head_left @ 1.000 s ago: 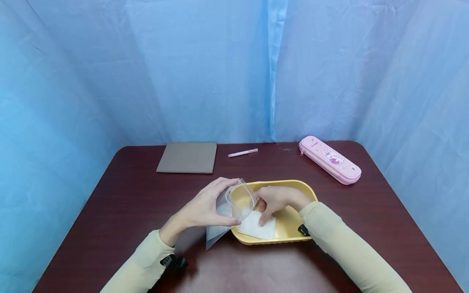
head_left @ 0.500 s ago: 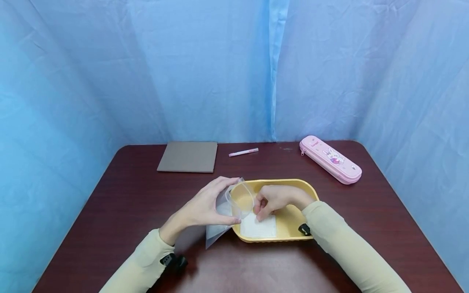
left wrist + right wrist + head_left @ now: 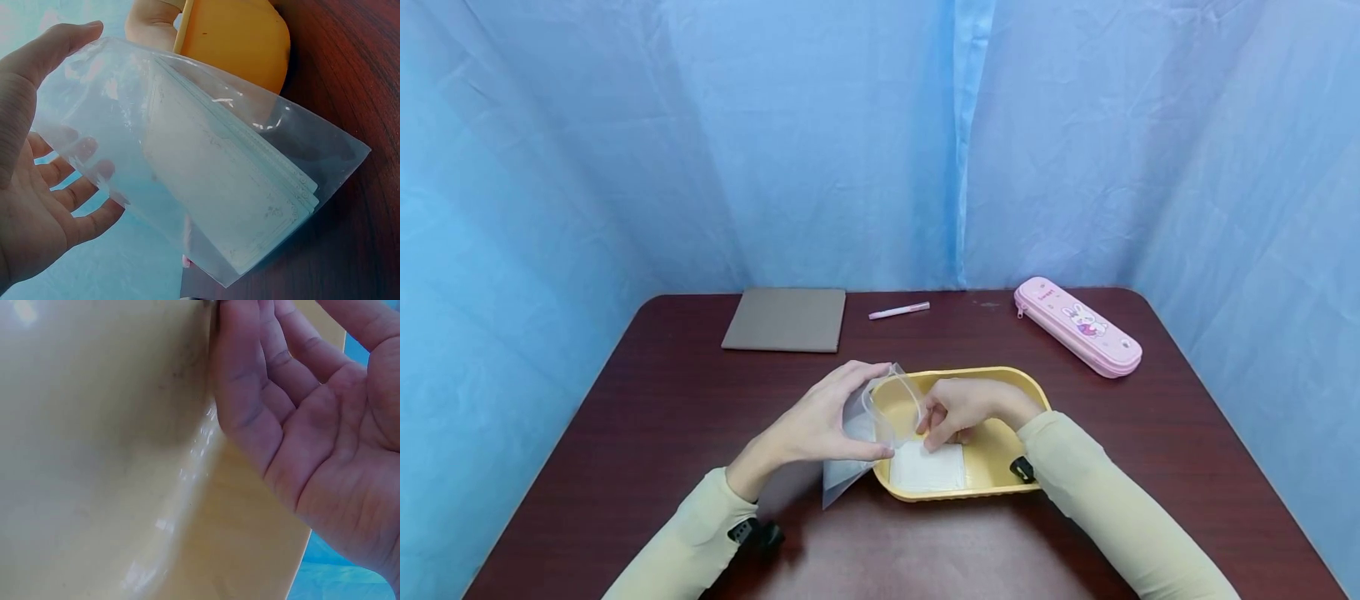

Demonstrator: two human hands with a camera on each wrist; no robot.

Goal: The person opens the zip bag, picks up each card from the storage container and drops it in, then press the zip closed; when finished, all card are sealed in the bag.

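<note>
My left hand holds the mouth of a clear plastic bag spread wide, thumb on the near side and fingers at the far side. Inside the bag, the left wrist view shows several thin white embossed paper squares stacked at a slant. My right hand reaches into a yellow plastic basket, its fingers bent. Its thumb and forefinger pinch at the upper edge of a white paper square lying in the basket's left part. In the right wrist view its fingertips run out of the picture.
A grey-brown flat board lies at the table's back left, with a pink and white pen beside it. At the back right is a pink pencil case with a rabbit print. Blue curtains surround the dark red table.
The white paper square in the basket lay askew and now sits straight. My right fingers have shifted slightly and bent closer at its upper edge. The left hand and bag stay nearly still.
</note>
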